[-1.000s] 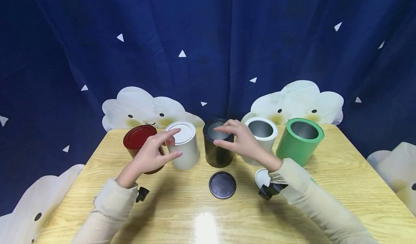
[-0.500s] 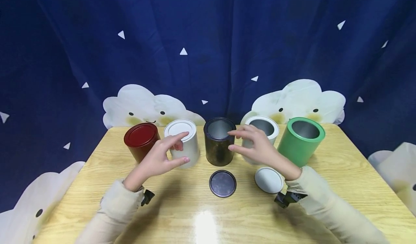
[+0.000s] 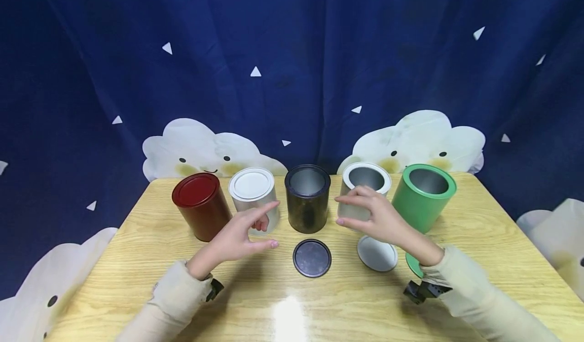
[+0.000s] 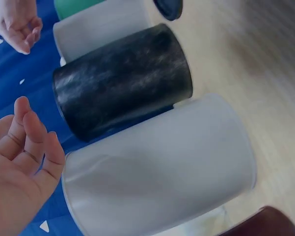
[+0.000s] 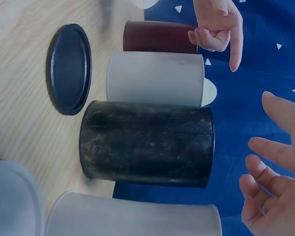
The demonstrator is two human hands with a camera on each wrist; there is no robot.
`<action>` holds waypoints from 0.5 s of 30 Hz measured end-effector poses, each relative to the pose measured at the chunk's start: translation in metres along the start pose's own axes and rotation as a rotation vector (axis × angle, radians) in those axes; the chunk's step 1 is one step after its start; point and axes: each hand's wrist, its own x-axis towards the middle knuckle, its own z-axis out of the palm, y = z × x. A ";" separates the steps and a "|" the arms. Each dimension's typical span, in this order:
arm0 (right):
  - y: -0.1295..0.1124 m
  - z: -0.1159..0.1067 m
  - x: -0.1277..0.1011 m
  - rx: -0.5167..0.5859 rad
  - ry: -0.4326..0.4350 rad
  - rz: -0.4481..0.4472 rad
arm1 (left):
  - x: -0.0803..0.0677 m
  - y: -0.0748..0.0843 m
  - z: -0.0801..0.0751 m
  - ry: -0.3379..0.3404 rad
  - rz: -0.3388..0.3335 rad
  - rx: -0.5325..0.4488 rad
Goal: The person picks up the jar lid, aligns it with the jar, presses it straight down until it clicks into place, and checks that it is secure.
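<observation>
Both hands hover above the table with nothing held. My left hand (image 3: 234, 238) is in front of the lidded white can (image 3: 255, 205), index finger and thumb extended and apart. My right hand (image 3: 378, 218) overlaps the lidless white can (image 3: 365, 180) in the head view, its thumb and fingertips apart. Between the hands stands a lidless black can (image 3: 307, 205), its round black lid (image 3: 312, 258) flat before it. A white lid (image 3: 377, 254) lies below the right hand. The right wrist partly covers a green lid (image 3: 414, 266).
At the left end of the row is a dark red can (image 3: 202, 206) with its lid on. A lidless green can (image 3: 422, 200) stands at the right end. Behind the wooden table (image 3: 255, 316) hangs a blue curtain (image 3: 292, 78) with white clouds.
My right hand has moved right, away from the black can's rim, uncovering the white lid. My left hand has drifted right and lower, off the lidded white can's top. Cans and lids stay put.
</observation>
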 end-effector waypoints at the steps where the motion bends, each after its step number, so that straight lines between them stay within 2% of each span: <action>1: 0.001 0.000 -0.002 -0.002 0.002 -0.002 | -0.001 -0.001 0.002 -0.006 0.003 -0.001; 8: 0.005 0.007 -0.018 -0.004 -0.018 0.017 | -0.006 -0.006 0.015 -0.046 0.020 -0.026; 15: 0.014 0.020 -0.032 0.021 -0.027 0.019 | -0.011 -0.011 0.024 -0.134 -0.030 0.001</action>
